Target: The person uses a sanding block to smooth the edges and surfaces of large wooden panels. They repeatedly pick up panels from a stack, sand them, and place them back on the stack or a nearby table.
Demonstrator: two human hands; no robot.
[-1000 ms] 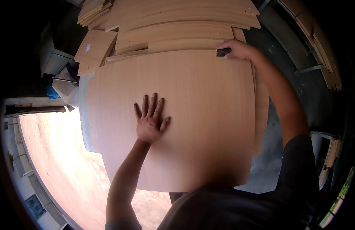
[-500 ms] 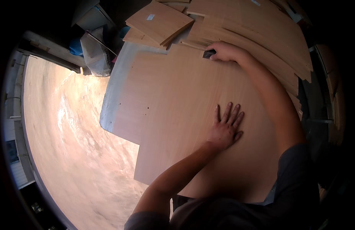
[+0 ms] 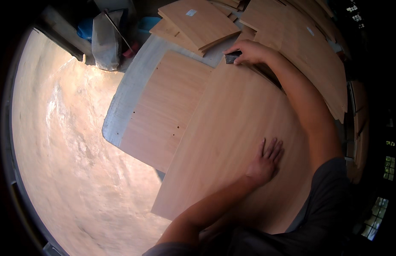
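Observation:
A large light-brown plywood board (image 3: 223,128) lies in front of me. My left hand (image 3: 265,165) rests flat on its face, fingers stretched out and fairly close together, with nothing held. At the board's far edge, near its far left corner, my right hand (image 3: 251,52) grips a small dark block (image 3: 231,58) that looks like a sanding block. The block sits against that edge; its underside is hidden. Partly beneath the large board, to the left, is a second board (image 3: 166,102) with several small dark holes. Both lie on a grey table (image 3: 132,83).
Small stacked panels (image 3: 200,23) lie at the far side, the top one bearing a white label. Larger stacked boards (image 3: 292,47) stand at the far right. A whitish sack (image 3: 106,42) and a blue container (image 3: 149,23) are at the far left, beyond the bright floor (image 3: 78,149).
My right hand has moved left with the block along the far edge toward the corner. The left hand lies nearer to me, fingers less spread. The whole view has turned.

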